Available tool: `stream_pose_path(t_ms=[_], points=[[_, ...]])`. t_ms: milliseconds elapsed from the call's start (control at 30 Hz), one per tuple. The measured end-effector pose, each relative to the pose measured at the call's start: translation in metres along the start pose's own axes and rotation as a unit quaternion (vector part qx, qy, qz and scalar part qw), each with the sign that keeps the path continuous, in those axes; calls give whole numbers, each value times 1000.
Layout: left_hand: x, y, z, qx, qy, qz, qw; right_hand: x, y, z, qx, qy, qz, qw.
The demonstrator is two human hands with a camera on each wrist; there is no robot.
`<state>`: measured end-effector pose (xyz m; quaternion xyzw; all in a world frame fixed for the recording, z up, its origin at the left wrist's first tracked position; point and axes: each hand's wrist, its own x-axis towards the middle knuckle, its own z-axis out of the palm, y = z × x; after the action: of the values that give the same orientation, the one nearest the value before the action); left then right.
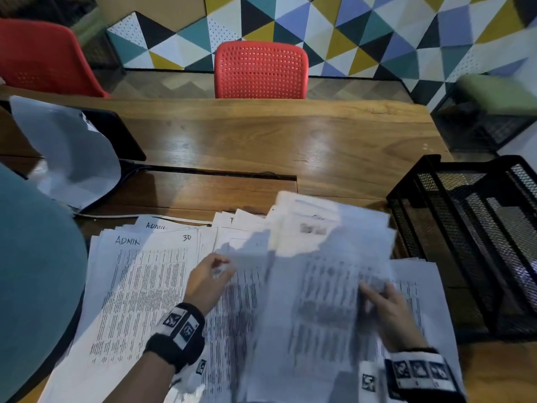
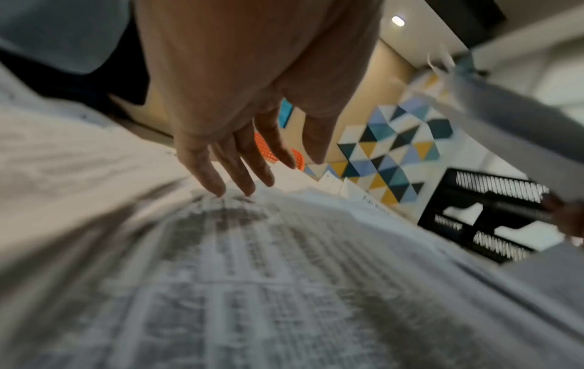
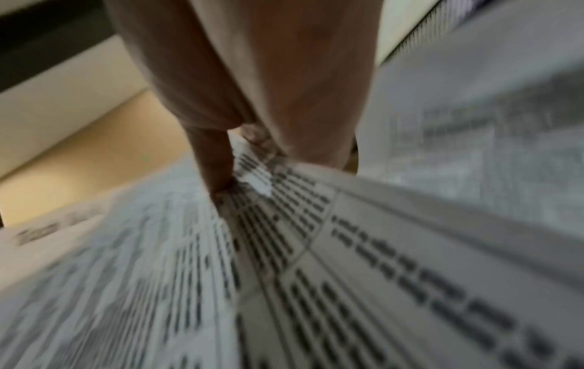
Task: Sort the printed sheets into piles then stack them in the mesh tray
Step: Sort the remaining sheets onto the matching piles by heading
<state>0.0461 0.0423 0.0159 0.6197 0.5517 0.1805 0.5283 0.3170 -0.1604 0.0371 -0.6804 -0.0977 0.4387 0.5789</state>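
Note:
Printed sheets cover the near part of the wooden table (image 1: pixel 261 135). A pile marked "ADMIN 30" (image 1: pixel 145 286) lies on the left. My left hand (image 1: pixel 209 274) (image 2: pixel 240 169) is over the middle sheets with straight fingers, its fingertips (image 2: pixel 218 189) touching the top page. My right hand (image 1: pixel 383 303) (image 3: pixel 246 159) pinches a blurred printed sheet (image 1: pixel 328 271) between thumb and fingers and holds it lifted above the spread. The black mesh tray (image 1: pixel 453 228) (image 2: pixel 483 217) stands at the right, just beyond the sheets. No paper shows in its visible tiers.
A grey cover (image 1: pixel 66 158) drapes over a dark device at the left rear. Red chairs (image 1: pixel 261 71) stand behind the table. A teal rounded shape (image 1: pixel 35 271) fills the near left. A cable slot (image 1: pixel 220 173) crosses the table. Another mesh stool (image 1: pixel 479 126) stands at the far right.

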Motion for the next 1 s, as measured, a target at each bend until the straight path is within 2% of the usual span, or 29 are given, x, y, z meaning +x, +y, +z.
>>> stream_pose_path(t_ms=[67, 133, 233, 300, 367, 433, 500, 533, 567, 600, 667, 733, 800, 900, 1000], points=[[11, -13, -3, 121, -5, 19, 992, 1, -16, -34, -138, 95, -54, 984], [19, -21, -3, 218, -17, 31, 975, 4, -26, -66, -334, 178, -95, 921], [28, -22, 1, 340, -21, 58, 938, 13, -23, -90, -512, 224, -58, 828], [33, -19, 4, 383, -19, 52, 922, 15, -18, -87, -540, 243, -17, 805], [37, -16, 5, 382, -13, 39, 923, 14, -11, -73, -532, 266, -27, 803], [40, -17, 4, 322, 11, 20, 946, 7, -7, -49, -545, 272, -135, 782], [36, -19, 1, 246, 43, -5, 968, -2, 0, -12, -553, 237, -237, 763], [31, -20, -1, 211, 52, -18, 976, -6, 5, 9, -542, 189, -253, 779], [25, -23, -1, 184, 56, -25, 981, -9, 13, 31, -515, 127, -236, 814], [19, -26, -1, 167, 58, -27, 984, -10, 22, 53, -487, 59, -185, 851], [5, -32, -1, 135, 68, -27, 988, -10, 40, 91, -441, -45, -75, 893], [-4, -36, -3, 100, 82, -31, 991, -7, 55, 118, -380, -78, -7, 922], [-10, -42, -6, 91, 89, -34, 991, -5, 63, 134, -368, -87, 18, 926], [-14, -45, -11, 75, 87, -51, 992, 0, 64, 135, -394, -116, -11, 912], [-17, -41, -14, 62, 101, -51, 992, 5, 57, 109, -374, -82, -33, 923]])
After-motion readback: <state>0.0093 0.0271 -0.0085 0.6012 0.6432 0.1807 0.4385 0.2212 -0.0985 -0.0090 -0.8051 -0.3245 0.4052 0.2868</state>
